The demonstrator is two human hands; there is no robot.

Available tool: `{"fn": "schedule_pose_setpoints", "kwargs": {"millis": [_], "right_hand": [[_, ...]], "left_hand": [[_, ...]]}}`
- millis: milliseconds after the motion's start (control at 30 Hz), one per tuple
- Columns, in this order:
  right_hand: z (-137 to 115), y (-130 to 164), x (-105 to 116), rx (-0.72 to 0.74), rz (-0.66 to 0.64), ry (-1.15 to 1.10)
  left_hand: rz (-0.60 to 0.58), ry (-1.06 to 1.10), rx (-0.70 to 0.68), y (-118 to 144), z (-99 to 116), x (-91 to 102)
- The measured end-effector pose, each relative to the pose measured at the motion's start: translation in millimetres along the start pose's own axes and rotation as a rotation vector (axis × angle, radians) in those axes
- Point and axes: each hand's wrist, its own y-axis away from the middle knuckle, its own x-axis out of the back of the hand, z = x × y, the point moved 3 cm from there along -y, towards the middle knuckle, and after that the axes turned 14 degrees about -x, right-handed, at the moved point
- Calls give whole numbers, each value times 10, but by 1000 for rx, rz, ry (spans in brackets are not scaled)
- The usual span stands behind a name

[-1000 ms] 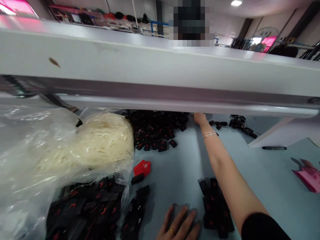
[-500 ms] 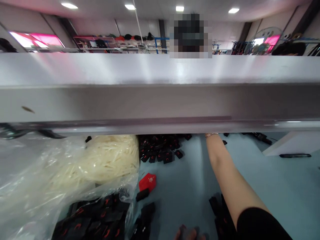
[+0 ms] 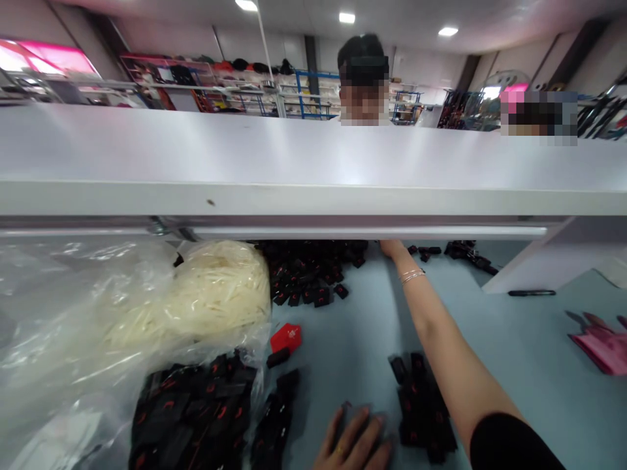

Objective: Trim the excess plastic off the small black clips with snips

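Note:
My left hand [image 3: 355,440] rests low in the middle of the blue-grey tabletop [image 3: 337,352], fingers apart and nothing seen in them. A ring is on one finger. My right arm stretches far forward, and my right hand [image 3: 390,248] reaches beneath the white shelf [image 3: 294,199]; its fingers are hidden there. Left of that hand spreads a large heap of small black pieces with red marks [image 3: 313,274]. More black pieces [image 3: 424,414] lie stacked beside my right forearm. Others form a row [image 3: 275,418] left of my left hand.
A clear plastic bag [image 3: 53,365] with cream-coloured strips [image 3: 220,287] fills the left side. In front of it sits a pile of black pieces [image 3: 196,411]. A red tag [image 3: 287,337], a black pen [image 3: 531,293] and a pink item [image 3: 600,346] lie about. People are beyond the shelf.
The view has shifted, showing more of the tabletop under the shelf and the pink item at right. More of my left hand shows now. My right arm still reaches under the shelf.

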Motion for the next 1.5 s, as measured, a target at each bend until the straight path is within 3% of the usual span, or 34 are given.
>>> {"fn": "schedule_pose_setpoints", "kwargs": {"millis": [133, 333, 467, 600, 767, 833, 967, 1133, 1267, 1400, 1500], "right_hand": [[-40, 388, 65, 62, -35, 46], [-158, 1205, 123, 179, -99, 84], [-259, 1735, 153, 287, -145, 83], [-392, 2272, 172, 395, -178, 65], [-616, 2979, 86, 523, -242, 20], [-681, 3201, 60, 575, -230, -29], [-650, 3390, 113, 560, -234, -147], [-472, 3374, 340, 468, -265, -363], [-306, 3354, 549, 285, -161, -493], [-130, 3458, 646, 97, 5, -509], [-69, 3648, 571, 112, 4, -361]], "left_hand": [[-129, 72, -44, -53, -55, 115], [-328, 345, 145, -149, 3, 181], [-342, 437, 216, -203, -6, 199], [-198, 565, 340, -164, -74, 137], [181, 742, 838, 8, -302, -8], [280, 814, 955, 48, -362, -58], [398, 878, 1060, 75, -434, -89], [392, 946, 1099, 89, -474, -94], [379, 943, 1092, 122, -493, -109], [283, 864, 1030, 130, -474, -82], [115, 718, 842, 53, -392, 0]]}}
